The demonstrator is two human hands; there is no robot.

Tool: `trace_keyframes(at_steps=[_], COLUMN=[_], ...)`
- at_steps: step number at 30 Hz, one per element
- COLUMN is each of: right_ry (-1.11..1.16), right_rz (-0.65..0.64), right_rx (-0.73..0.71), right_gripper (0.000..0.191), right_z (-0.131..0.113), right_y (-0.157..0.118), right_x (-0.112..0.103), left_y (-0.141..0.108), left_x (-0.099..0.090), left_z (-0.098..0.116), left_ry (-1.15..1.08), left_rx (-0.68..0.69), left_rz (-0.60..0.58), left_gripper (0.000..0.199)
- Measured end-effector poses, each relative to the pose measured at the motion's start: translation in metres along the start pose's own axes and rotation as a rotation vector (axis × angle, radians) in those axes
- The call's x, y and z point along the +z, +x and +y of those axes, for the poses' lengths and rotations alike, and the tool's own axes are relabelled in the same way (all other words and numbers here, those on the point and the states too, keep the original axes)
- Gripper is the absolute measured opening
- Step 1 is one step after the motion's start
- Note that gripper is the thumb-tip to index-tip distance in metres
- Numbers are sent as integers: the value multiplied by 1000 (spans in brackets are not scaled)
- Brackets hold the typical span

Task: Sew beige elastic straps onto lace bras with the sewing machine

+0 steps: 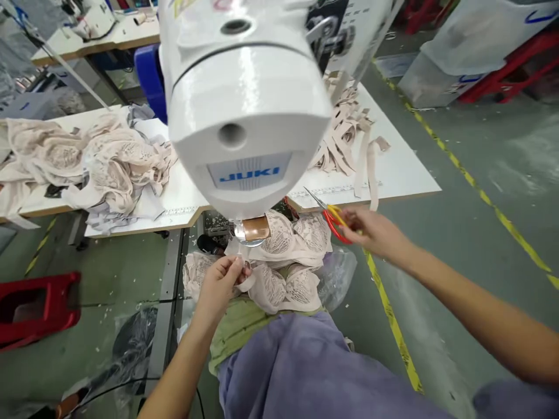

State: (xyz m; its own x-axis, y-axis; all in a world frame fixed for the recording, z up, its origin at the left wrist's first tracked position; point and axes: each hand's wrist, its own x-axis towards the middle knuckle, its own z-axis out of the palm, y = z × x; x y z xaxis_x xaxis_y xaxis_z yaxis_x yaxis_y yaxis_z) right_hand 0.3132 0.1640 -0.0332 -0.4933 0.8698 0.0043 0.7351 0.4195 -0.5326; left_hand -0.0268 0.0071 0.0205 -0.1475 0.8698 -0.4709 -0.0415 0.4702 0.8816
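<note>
My left hand (223, 280) pinches a narrow beige strap (248, 284) just below the sewing machine's needle area. Beside it, beige lace bras (286, 285) lie over my lap and up against the machine bed. My right hand (371, 231) grips a pair of scissors (335, 224) by the red and yellow handles. The scissors' metal blades point up and left, over the front edge of the white table. Above both hands looms the white sewing machine (248, 116), which hides the middle of the table.
Beige lace pieces are heaped on the left table (179, 201). Loose beige strips (345, 139) are piled on the right. A red stool (39, 308) stands at lower left. Clear plastic bins (467, 46) are stacked at upper right. Yellow tape (476, 201) marks the floor.
</note>
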Motion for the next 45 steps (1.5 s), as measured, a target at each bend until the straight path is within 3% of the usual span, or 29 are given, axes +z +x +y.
trace_keyframes(at_steps=[2, 5, 8, 11, 15, 19, 23, 28, 37, 45], right_ry=[221, 304, 220, 155, 175, 245, 323, 388, 449, 519], right_rz=[-26, -76, -104, -89, -88, -131, -148, -89, -125, -182], right_rx=[9, -97, -229, -261, -271, -295, -203, -179, -145, -63], right_gripper=[25, 32, 45, 47, 45, 39, 35, 49, 46, 38], right_z=[-26, -71, -105, -122, -130, -128, -119, -119, -137, -136], right_y=[-37, -70, -72, -60, -45, -40, -48, -58, -43, -41], right_x=[15, 31, 39, 45, 57, 63, 63, 64, 79, 76], left_y=[1, 1, 1, -2, -5, -5, -4, -3, -1, 0], left_x=[-2, -1, 0, 2, 5, 5, 0, -5, -4, -3], left_z=[-1, -1, 0, 1, 2, 1, 0, 3, 4, 3], left_ry=[-130, -212, -168, -87, 42, 155, 174, 202, 261, 266], left_rx=[-39, -57, -26, 9, 24, 40, 79, 126, 101, 129], left_rz=[-24, -57, -63, -64, -118, -95, -63, -45, -31, 41], left_gripper=[35, 33, 30, 28, 28, 23, 25, 36, 32, 33])
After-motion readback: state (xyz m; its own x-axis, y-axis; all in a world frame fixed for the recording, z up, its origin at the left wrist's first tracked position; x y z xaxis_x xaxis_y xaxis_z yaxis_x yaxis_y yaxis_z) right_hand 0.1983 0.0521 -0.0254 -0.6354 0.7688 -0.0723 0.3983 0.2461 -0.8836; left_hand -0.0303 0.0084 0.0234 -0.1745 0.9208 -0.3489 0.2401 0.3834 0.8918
